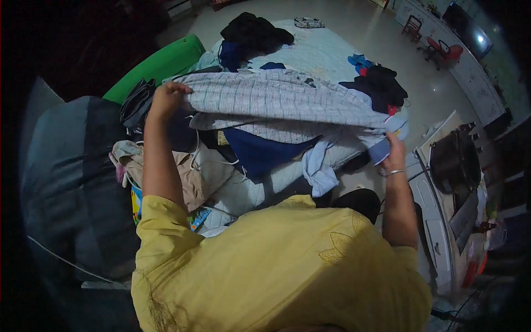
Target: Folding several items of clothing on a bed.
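A pale striped garment [265,97], perhaps a shirt, is stretched sideways in front of me. My left hand [168,98] grips one end of it, thumb and fingers pinching the cloth. At the other end, my right hand [393,153] holds bunched fabric beside a white and blue-grey part. Folds hang between both hands and cover some of what lies behind. Under the garment are a dark blue cloth [265,151] and a crumpled light-blue cloth [318,170]. Near my left forearm lies a beige garment [193,186] with a white cord.
A white quilted mattress [323,50] carries black clothes [255,35], a dark clothing pile [379,85] and a folded patterned cloth [309,23]. Left stand a green bolster-like object [157,66] and a large grey padded form [79,178]. A white cabinet [433,224] stands right.
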`<action>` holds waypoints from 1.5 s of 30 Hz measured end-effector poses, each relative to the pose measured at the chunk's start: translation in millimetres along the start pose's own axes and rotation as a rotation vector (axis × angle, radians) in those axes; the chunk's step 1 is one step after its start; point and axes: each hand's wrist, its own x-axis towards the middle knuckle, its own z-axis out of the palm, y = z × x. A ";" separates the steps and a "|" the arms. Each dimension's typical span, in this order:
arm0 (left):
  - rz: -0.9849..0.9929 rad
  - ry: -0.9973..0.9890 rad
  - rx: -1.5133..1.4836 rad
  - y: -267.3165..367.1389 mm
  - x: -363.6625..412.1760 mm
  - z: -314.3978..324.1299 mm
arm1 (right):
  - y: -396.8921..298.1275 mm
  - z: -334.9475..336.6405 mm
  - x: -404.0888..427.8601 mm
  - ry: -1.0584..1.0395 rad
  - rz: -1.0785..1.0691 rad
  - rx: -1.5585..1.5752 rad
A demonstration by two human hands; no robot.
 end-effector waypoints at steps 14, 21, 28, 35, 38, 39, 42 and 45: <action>0.568 -0.017 0.627 100.0 -7.4 -7.4 | -199.7 60.4 -3.6 -0.178 -0.481 -0.127; 0.626 0.078 0.819 91.7 -13.6 11.5 | -247.3 67.6 -26.2 -0.228 -0.547 -0.145; 0.661 0.585 0.622 88.9 22.0 -57.0 | -298.7 73.0 -55.4 -0.180 -0.699 -0.235; 0.632 0.390 0.740 134.3 28.2 -98.9 | -330.5 34.4 -39.8 0.027 -1.213 -1.241; 0.577 0.513 0.546 145.9 17.2 -124.8 | -349.4 11.0 -26.1 0.192 -1.384 -1.304; 0.570 0.509 0.546 144.0 19.7 -124.1 | -348.0 16.9 -28.3 0.186 -1.380 -1.308; 0.710 0.729 0.467 153.9 17.2 -119.9 | -345.6 31.6 -38.1 -0.018 -1.061 -0.693; 0.193 0.122 0.661 184.9 11.1 -110.3 | -359.1 -5.7 -42.7 0.413 -1.597 -1.757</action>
